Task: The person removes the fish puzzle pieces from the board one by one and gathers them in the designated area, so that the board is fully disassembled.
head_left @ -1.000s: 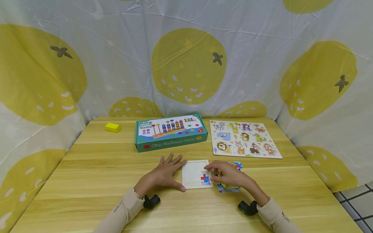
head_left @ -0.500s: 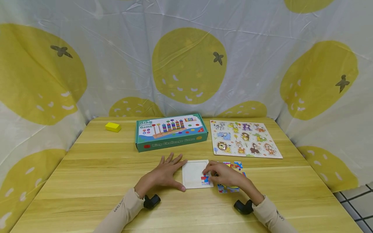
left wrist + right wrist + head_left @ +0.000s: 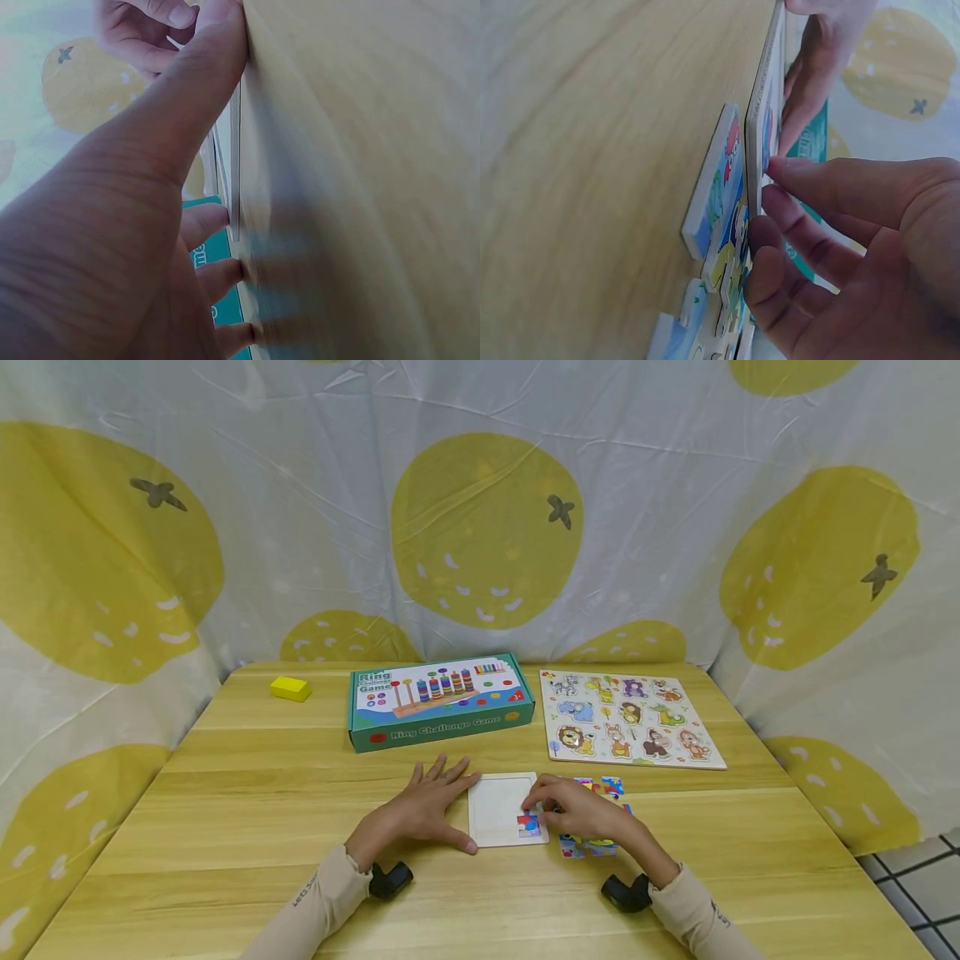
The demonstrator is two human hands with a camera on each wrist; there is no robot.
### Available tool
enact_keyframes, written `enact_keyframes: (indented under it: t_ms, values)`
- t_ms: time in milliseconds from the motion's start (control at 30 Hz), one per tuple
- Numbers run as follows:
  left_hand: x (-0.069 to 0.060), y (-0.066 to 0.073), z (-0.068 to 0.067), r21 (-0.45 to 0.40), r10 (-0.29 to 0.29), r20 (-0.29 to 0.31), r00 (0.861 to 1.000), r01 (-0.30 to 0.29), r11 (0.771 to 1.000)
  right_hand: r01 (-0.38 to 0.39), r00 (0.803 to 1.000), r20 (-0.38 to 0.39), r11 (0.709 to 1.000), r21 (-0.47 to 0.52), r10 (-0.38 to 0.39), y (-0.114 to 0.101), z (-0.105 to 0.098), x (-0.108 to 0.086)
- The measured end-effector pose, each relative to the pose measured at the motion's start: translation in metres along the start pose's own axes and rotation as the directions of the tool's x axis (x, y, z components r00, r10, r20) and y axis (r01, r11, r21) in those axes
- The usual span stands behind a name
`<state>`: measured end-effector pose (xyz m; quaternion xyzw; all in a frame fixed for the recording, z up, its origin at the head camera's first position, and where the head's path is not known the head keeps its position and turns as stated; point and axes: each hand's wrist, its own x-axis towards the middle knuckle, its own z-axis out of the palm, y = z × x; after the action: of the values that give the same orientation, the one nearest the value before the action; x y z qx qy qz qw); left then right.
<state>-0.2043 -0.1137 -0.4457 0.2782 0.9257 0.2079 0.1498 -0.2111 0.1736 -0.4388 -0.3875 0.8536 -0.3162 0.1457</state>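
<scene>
A small square wooden puzzle tray [image 3: 495,806] lies on the table in front of the person. One red, blue and purple jigsaw piece [image 3: 528,827] is in its lower right corner. The right hand [image 3: 581,810] reaches over the tray's right side and pinches at this piece with bent thumb and index finger; the fingertips partly cover its top. Along the tray's left edge rests the left hand [image 3: 426,810], fingers spread, with thumb and index finger touching the tray. More colourful jigsaw pieces [image 3: 716,180] lie just right of the tray, partly hidden under the right hand.
Behind the tray stands a green Ring Challenge Game box [image 3: 442,702]. An animal puzzle board [image 3: 633,718] lies at the back right, and a yellow block [image 3: 290,688] at the back left. A curtain with yellow fruit prints [image 3: 487,527] hangs around the wooden table [image 3: 247,827].
The right hand has moved slightly left and its thumb and index finger have closed in on the piece in the tray's corner. The left hand has stayed put.
</scene>
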Motion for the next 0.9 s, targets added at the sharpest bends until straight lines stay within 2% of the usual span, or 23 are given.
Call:
enact_keyframes:
  t_ms: [567, 900]
  values:
    - [0.0002, -0.0018, 0.0020, 0.000, -0.001, -0.006, 1.000, 0.001, 1.000, -0.080, 0.997, 0.017, 0.990, 0.115, 0.078, -0.0015, 0.0011, -0.0016]
    - [0.0005, -0.0017, 0.0022, 0.003, -0.005, -0.009, 1.000, 0.005, 1.000, -0.049, 0.999, 0.018, 0.989, 0.140, 0.047, -0.0024, 0.0013, -0.0010]
